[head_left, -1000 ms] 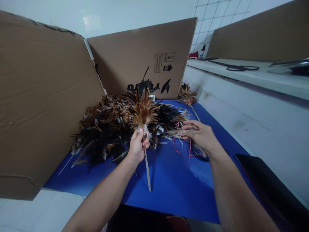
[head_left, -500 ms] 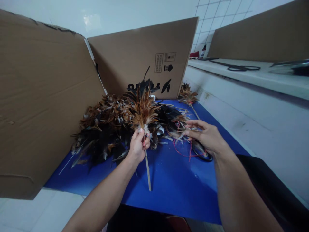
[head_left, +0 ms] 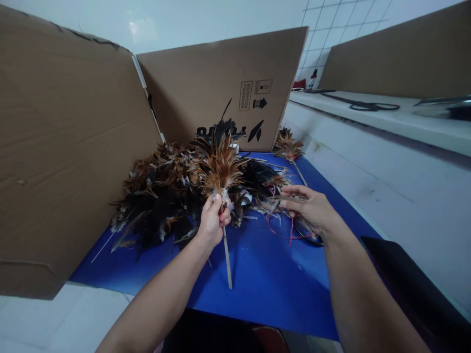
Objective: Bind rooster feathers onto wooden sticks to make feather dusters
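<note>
My left hand [head_left: 214, 219] is closed around a feather duster [head_left: 222, 169], just under its brown and black plumes. Its thin stick [head_left: 227, 260] points down toward the table's front edge. Whitish and reddish binding shows beside my fingers. On the right, my right hand [head_left: 307, 208] has a thin, feather-like strand [head_left: 292, 198] between thumb and fingers, over the edge of the feather pile. Pink string [head_left: 281, 236] loops on the table below that hand. A black-handled tool [head_left: 312, 240], partly hidden, lies under the same hand.
A big heap of brown and black feathers [head_left: 154, 196] covers the back left of the blue table [head_left: 265, 289]. Another feather duster [head_left: 289, 144] lies at the back right. Cardboard panels [head_left: 73, 147] stand left and behind. Scissors [head_left: 373, 106] rest on a white ledge [head_left: 415, 128] at right.
The view has shifted slightly. My left hand keeps its hold on the duster. My right hand stays near the same feathers, its fingers slightly closer together.
</note>
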Available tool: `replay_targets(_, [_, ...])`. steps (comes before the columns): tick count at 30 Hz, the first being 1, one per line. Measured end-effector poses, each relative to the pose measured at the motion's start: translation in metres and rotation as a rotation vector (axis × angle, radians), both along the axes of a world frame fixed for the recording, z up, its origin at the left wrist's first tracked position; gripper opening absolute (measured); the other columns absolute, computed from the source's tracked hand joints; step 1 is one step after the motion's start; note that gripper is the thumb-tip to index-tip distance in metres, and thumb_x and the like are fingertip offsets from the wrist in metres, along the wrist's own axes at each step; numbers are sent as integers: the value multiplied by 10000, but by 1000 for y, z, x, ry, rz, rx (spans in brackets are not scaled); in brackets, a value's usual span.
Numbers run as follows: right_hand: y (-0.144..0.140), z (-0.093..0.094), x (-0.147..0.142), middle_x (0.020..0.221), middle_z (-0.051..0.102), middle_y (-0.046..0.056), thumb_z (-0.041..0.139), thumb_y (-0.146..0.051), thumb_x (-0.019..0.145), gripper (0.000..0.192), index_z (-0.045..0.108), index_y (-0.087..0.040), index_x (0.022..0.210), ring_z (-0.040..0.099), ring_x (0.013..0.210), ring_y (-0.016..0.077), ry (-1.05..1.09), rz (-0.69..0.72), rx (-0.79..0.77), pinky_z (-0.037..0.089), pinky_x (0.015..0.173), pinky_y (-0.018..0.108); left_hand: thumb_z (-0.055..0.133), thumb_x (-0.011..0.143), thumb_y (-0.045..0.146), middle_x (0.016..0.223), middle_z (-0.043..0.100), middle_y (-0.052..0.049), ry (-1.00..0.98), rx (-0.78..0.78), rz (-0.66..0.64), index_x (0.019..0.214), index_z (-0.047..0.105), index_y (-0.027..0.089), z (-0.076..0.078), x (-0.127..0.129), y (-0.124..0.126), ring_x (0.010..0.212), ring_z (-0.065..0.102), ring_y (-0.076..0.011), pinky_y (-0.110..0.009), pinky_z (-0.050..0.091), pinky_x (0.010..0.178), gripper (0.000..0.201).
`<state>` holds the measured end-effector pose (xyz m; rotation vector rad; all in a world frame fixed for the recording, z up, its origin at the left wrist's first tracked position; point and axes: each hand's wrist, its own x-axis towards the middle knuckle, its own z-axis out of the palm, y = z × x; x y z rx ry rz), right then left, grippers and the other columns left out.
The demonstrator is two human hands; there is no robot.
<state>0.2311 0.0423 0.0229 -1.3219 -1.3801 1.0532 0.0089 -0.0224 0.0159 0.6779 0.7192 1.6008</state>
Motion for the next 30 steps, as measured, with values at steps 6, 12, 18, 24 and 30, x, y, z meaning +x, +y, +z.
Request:
replay_targets(6, [-7,6,-3,940,641,65,728,-250,534,389,621,-175,901,538,516,95,-19,18,30,448,418,229,625,748,391,650,524,21,-2,-8,-5,745,444,165,-2,1,0,352,273,7,-130,135,338,290])
replay_targets(12, [-4,4,5,960,621,103,635,-184,627,333,648,-181,960,588,822,251,-708,-106,243,465,748,411,606,764,393,657,518,26,-4,13,-21,737,434,167,-8,0,2,352,283,10,-125,138,336,285])
replay_targets(18, [2,-4,-28,886,640,133,493,-362,798,280,699,-190,719,548,920,288,-1063,-95,416,415,796,429,607,762,399,667,510,27,-9,17,-37,754,443,167,-6,0,1,360,283,11,-122,140,336,284])
replay_targets(24, [18,-15,-52,693,675,92,582,-325,724,195,686,-199,617,603,758,244,-979,-69,250,421,668,335,592,773,391,666,498,27,-4,24,-31,737,433,164,-7,1,2,351,281,10,-120,137,324,280])
replay_targets(30, [12,9,-35,704,683,34,594,-391,719,244,699,-176,759,594,649,172,-453,-79,286,422,615,268,580,784,390,679,506,16,-18,29,-51,744,449,154,-9,0,3,357,282,12,-119,139,325,272])
